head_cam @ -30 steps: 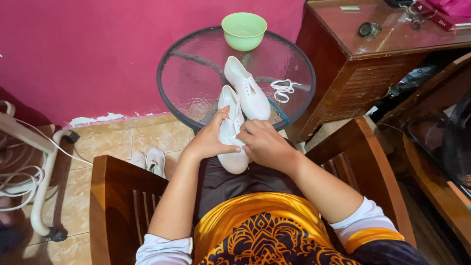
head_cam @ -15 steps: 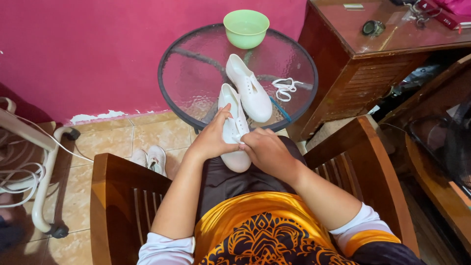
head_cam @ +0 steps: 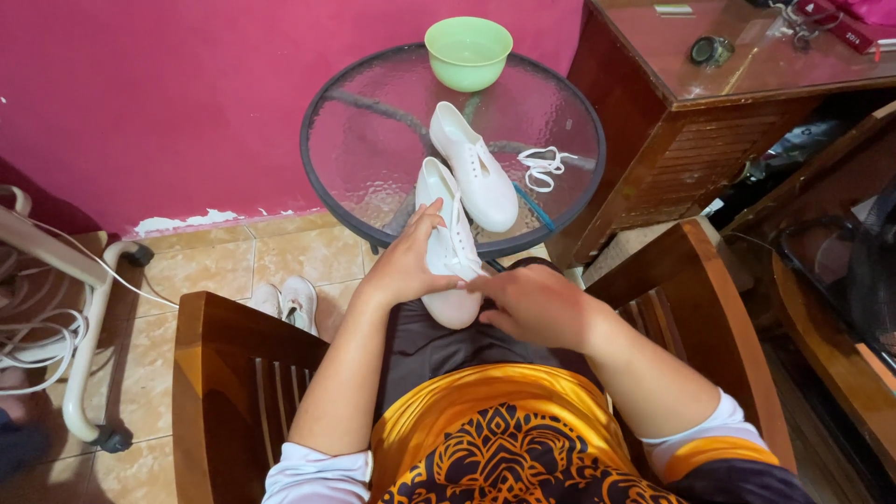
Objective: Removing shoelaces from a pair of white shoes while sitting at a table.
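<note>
Both hands grip one white shoe (head_cam: 446, 245) that lies across the person's lap, its toe pointing up towards twelve o'clock and resting over the near rim of a round glass table (head_cam: 373, 140). At the shoe's nine o'clock side, the left hand (head_cam: 403, 263) wraps around it, fingers curled over its edge and thumb stretched up along the side. At the shoe's four o'clock, the right hand (head_cam: 532, 303) reaches in with its fingertips pressed together at the lace area near the shoe's heel end; whether they pinch a lace cannot be told.

A second white shoe (head_cam: 473, 177) lies on the glass just beside the first, at its one o'clock, tilted with its toe towards five o'clock. A loose white lace (head_cam: 544, 164) sits coiled on the glass at three o'clock from that shoe. A pale green bowl (head_cam: 468, 51) stands at the far edge of the table, at twelve o'clock.

The person sits in a wooden armchair (head_cam: 224, 355), wearing an orange patterned top and dark trousers. On the tiled floor at nine o'clock from the lap, beyond the chair arm, lies another pair of pale shoes (head_cam: 285, 301). A dark wooden cabinet (head_cam: 709, 121) stands at two o'clock, against a pink wall (head_cam: 168, 93).
</note>
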